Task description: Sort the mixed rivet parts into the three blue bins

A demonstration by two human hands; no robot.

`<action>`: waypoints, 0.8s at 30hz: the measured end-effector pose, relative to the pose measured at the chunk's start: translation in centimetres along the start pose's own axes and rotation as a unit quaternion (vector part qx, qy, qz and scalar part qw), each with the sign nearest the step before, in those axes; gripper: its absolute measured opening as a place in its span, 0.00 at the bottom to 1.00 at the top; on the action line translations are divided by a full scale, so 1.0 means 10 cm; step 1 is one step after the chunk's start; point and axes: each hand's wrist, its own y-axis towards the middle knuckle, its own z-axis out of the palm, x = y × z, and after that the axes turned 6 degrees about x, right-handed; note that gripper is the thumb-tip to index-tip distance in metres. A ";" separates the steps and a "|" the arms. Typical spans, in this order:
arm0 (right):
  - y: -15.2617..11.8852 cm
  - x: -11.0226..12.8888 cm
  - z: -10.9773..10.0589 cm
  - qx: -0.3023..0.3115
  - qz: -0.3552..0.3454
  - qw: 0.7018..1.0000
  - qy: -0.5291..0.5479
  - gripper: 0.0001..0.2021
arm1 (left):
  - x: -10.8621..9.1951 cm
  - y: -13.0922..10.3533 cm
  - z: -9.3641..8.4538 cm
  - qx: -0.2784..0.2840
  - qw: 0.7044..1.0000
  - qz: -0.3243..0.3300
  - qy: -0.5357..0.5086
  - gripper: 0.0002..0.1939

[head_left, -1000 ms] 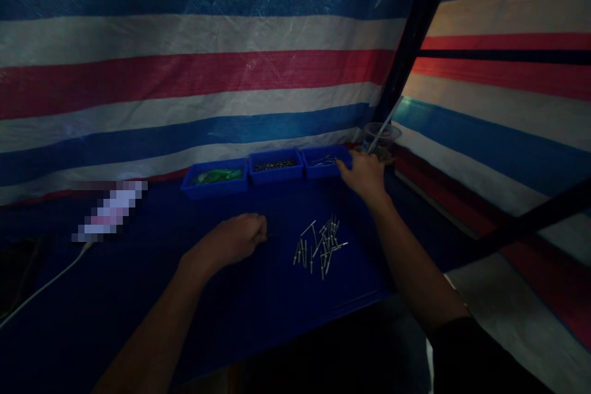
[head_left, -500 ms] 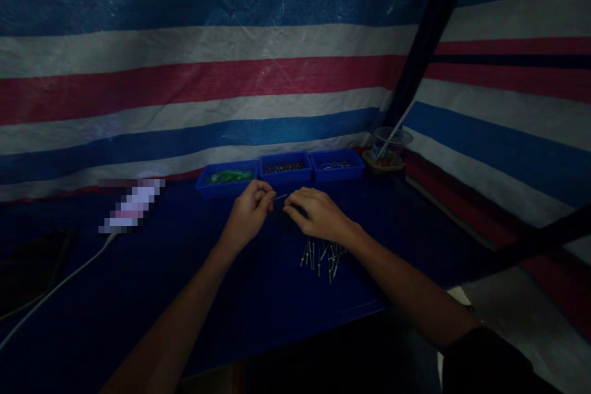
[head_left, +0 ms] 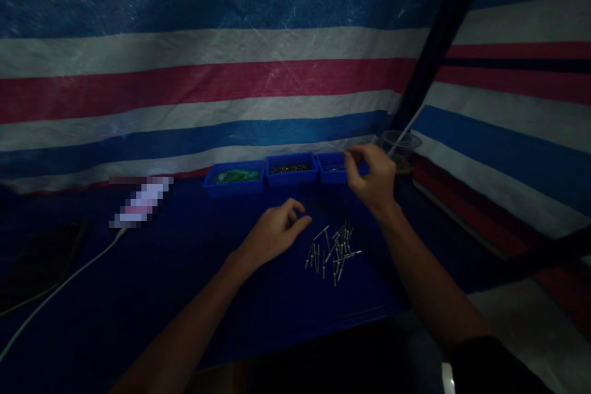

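Observation:
My left hand hovers over the dark blue table, thumb and forefinger apart, with nothing visible between them. Just right of it lies a loose pile of thin metal pins, some with a small collar partway along, like blind rivets. My right hand is above the right-hand blue tray, its thumb and forefinger drawn together. Whatever those fingertips hold, if anything, is too dark and small to make out. Thin metal pieces show in that tray, which the hand partly covers.
A middle blue tray holds small brassy pieces; the left blue tray holds green plastic-like material. A clear cup with a straw stands at the back right. A blurred-out lit device with a white cable lies left. Striped sheeting walls the table.
My hands have parted. The right hand moved right and up to the right-hand tray; the left came slightly nearer and right, and the thin pin between its fingers is gone. More of the pile shows.

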 end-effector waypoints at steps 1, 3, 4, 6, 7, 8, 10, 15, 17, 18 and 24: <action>0.03 -0.14 0.00 -0.001 0.041 0.998 -0.040 0.10 | -0.02 -0.02 0.04 0.024 0.998 0.006 0.055 0.14; 0.03 -0.39 0.04 0.069 0.109 0.986 -0.103 0.15 | -0.07 -0.03 0.12 0.043 0.990 0.008 0.135 0.13; 0.01 -0.48 0.07 0.113 0.133 0.977 -0.123 0.18 | -0.10 -0.03 0.17 0.040 0.986 0.001 0.159 0.13; -0.05 -0.54 0.13 0.182 0.156 0.961 -0.134 0.22 | -0.14 0.00 0.27 0.018 0.981 -0.020 0.192 0.11; -0.08 -0.52 0.16 0.202 0.156 0.959 -0.127 0.22 | -0.15 0.02 0.31 0.012 0.978 -0.029 0.205 0.10; -0.11 -0.46 0.18 0.215 0.150 0.959 -0.110 0.23 | -0.16 0.04 0.34 0.011 0.976 -0.035 0.217 0.10; -0.16 -0.28 0.22 0.244 0.122 0.961 -0.053 0.22 | -0.16 0.08 0.39 0.023 0.971 -0.042 0.233 0.09; -0.25 0.07 0.27 0.378 0.015 0.923 0.074 0.18 | -0.07 0.10 0.37 0.022 0.966 -0.044 0.253 0.07; -0.26 0.10 0.28 0.419 -0.005 0.902 0.105 0.15 | 0.01 0.12 0.32 -0.005 0.970 -0.046 0.237 0.09; -0.26 0.10 0.28 0.428 -0.011 0.896 0.120 0.13 | 0.05 0.14 0.29 -0.018 0.974 -0.046 0.220 0.09; -0.22 0.18 0.21 0.375 -0.051 0.906 0.190 0.05 | 0.16 0.21 0.16 -0.080 0.995 -0.025 0.061 0.08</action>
